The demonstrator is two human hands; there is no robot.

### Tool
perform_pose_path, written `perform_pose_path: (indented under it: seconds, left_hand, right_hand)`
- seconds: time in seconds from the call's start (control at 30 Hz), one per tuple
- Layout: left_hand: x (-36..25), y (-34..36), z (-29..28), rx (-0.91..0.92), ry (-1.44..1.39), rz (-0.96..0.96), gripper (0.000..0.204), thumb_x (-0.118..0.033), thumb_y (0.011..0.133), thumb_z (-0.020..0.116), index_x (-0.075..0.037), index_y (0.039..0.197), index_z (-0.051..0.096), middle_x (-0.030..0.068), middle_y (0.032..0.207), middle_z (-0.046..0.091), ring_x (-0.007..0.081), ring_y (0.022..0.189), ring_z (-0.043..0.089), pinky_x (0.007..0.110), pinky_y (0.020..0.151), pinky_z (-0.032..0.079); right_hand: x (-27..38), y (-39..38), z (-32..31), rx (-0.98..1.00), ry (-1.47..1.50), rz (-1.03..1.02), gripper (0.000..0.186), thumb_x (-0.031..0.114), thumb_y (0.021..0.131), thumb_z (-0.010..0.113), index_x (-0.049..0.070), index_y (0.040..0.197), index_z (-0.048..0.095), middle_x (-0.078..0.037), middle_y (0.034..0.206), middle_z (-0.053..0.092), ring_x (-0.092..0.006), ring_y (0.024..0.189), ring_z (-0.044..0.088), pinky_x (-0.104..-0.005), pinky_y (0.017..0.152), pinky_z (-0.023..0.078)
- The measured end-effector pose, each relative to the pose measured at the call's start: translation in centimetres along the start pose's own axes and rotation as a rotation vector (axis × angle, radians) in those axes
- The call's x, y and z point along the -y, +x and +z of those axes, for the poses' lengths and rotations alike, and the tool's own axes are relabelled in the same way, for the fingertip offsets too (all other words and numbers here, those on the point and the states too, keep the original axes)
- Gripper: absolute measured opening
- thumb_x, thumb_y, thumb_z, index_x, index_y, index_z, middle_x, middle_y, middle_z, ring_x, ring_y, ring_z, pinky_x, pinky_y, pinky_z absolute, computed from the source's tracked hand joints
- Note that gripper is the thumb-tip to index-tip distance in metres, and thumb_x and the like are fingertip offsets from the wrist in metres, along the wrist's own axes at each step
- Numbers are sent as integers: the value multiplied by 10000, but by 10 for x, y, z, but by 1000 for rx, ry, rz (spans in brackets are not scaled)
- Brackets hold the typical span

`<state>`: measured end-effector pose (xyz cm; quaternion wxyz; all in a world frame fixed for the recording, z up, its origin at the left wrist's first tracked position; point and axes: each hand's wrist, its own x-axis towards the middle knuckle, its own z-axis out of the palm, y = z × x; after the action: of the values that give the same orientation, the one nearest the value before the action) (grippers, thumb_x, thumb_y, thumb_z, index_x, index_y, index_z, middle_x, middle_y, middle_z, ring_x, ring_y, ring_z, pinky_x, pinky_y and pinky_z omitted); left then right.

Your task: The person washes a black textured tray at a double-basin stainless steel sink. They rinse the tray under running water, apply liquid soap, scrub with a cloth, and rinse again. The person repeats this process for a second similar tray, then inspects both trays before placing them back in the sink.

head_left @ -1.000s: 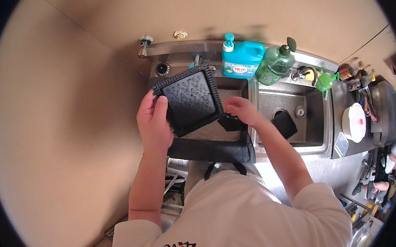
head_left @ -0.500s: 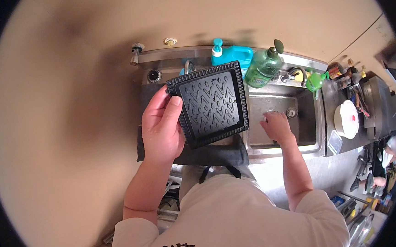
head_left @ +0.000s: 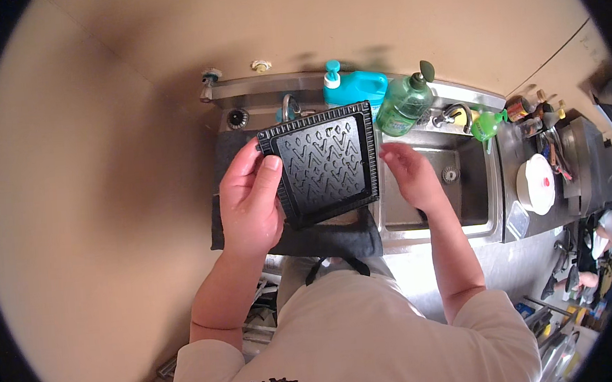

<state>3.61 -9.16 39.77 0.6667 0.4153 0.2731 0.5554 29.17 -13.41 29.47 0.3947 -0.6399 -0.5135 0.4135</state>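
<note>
My left hand holds a black rectangular tray by its left side, thumb on the face and fingers behind. The tray is tilted up toward me, with a ridged rim and a raised pattern of chevrons and ovals; its surface looks wet. At the tray's right edge is my right hand, raised above the sink. Its fingers are drawn together toward the rim, partly hidden, and I cannot make out what is in them.
Along the back ledge stand a teal jug, a green pump bottle, a faucet and a small green bottle. A dark cloth hangs over the front edge. A white lidded pot sits to the right. Another person is at far right.
My right hand has come up out of the sink and moved left to the tray's right edge. My left hand still holds the tray, which has shifted slightly.
</note>
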Motion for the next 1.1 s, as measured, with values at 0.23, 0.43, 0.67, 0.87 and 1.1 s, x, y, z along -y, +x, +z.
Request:
perform_pose_path:
  seconds: [0.23,0.43,0.67,0.87,1.1]
  left_hand:
    - [32,-1,-5,50,187,-41,325,-50,956,490,65,1260,480,71,1104,602,101,980,553,254,893,430]
    - [30,-2,-7,-11,143,-69,314,-66,964,472,65,1249,485,77,1093,604,109,959,567,245,873,438]
    - [28,-2,-12,-44,75,-91,304,-64,963,466,62,1238,492,73,1103,599,112,982,555,257,892,428]
    - [34,-3,-18,-39,234,-8,299,-63,961,460,48,1236,499,76,1096,603,118,966,566,261,884,443]
    - [24,3,-15,-195,-37,-100,291,-75,965,453,52,1224,494,110,1081,618,164,959,612,293,877,489]
  right_hand:
    - [91,21,18,69,594,-133,230,145,936,549,15,1126,563,-17,999,602,-91,923,526,-262,819,439]
    - [87,30,32,105,749,-87,193,48,871,505,4,1026,610,-38,958,603,-100,856,539,-239,794,438]
    - [94,34,37,138,827,-20,233,23,848,463,-4,1024,613,-45,944,608,-103,831,546,-235,767,445]
    - [97,39,40,123,747,-16,223,70,900,466,-12,1053,605,-48,923,614,-105,806,555,-237,756,454]
    - [97,39,41,267,992,-22,516,356,996,356,-65,1264,486,-150,1112,605,-210,1011,596,-339,915,461]
